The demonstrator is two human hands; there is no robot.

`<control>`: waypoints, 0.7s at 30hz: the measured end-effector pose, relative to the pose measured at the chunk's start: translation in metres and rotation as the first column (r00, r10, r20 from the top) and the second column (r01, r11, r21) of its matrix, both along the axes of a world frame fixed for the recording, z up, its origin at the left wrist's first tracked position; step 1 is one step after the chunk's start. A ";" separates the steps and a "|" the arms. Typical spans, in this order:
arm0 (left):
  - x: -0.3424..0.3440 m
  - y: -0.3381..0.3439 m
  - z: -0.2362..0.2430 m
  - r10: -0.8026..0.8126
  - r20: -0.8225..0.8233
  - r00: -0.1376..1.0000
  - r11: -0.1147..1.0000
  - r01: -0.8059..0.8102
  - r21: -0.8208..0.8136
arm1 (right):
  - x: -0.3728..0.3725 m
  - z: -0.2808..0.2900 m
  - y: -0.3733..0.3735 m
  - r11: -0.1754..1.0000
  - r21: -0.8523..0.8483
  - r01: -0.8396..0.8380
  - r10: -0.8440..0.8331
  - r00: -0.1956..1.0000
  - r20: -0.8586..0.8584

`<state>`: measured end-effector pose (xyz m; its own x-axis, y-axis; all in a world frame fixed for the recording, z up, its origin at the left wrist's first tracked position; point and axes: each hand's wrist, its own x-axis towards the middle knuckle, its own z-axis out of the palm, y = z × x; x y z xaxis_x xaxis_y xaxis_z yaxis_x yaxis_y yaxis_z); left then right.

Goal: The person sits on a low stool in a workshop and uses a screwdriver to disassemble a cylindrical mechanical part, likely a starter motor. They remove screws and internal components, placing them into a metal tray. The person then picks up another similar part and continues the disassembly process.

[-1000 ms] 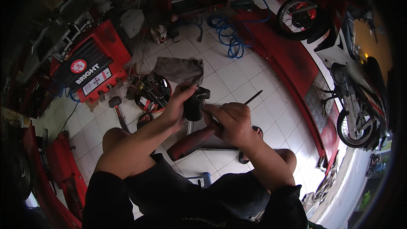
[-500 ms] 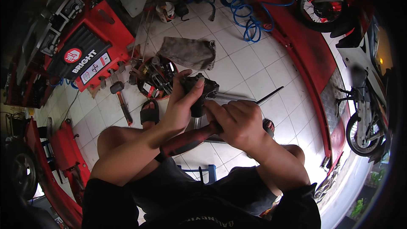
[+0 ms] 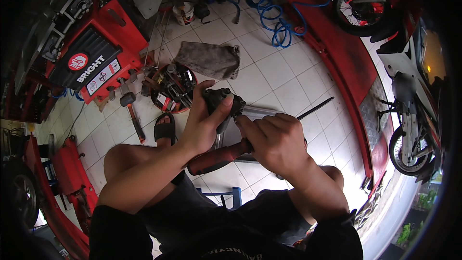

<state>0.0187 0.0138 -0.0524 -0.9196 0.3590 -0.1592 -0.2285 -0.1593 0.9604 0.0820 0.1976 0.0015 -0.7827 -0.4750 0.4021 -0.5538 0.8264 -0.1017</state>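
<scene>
My left hand (image 3: 206, 124) is closed round a dark, blocky metal part (image 3: 226, 97), its thumb laid across the top. My right hand (image 3: 276, 139) grips a long screwdriver with a red and black handle (image 3: 219, 158); the handle sticks out on the left, and the dark shaft (image 3: 317, 107) points away to the upper right, its tip apart from the part. The forefinger and thumb of my right hand reach to the part's right edge. What they touch there is hidden. A silver metal piece (image 3: 257, 112) shows behind and below my hands.
Beyond my left hand stands a round tub of tools (image 3: 187, 106), with a grey rag (image 3: 209, 59) behind it. A mallet (image 3: 132, 110) lies near the red cabinet (image 3: 126, 24). Blue hose (image 3: 269, 17) coils beside the red lift platform (image 3: 337, 48). A motorcycle (image 3: 409, 130) stands right.
The dark part has tilted slightly in my left hand. The screwdriver has shifted a little to the right with my right hand, and the whole view has moved slightly.
</scene>
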 end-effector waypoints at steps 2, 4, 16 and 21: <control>0.003 0.002 0.000 -0.013 -0.017 1.000 1.000 0.013 -0.014 | 0.002 0.002 0.000 1.000 0.030 0.004 -0.004 1.000 0.013; 0.004 0.004 -0.002 -0.047 -0.060 0.997 0.997 0.043 -0.067 | 0.005 0.004 0.000 0.998 0.062 0.013 -0.015 1.000 0.027; 0.008 0.010 -0.017 -0.025 0.167 0.986 0.999 0.032 -0.038 | 0.005 -0.018 0.014 0.998 -0.056 0.012 -0.009 0.999 0.050; 0.010 0.013 -0.020 -0.046 0.351 0.935 0.994 0.009 0.106 | 0.003 -0.023 0.019 0.991 -0.135 -0.010 0.009 1.000 -0.011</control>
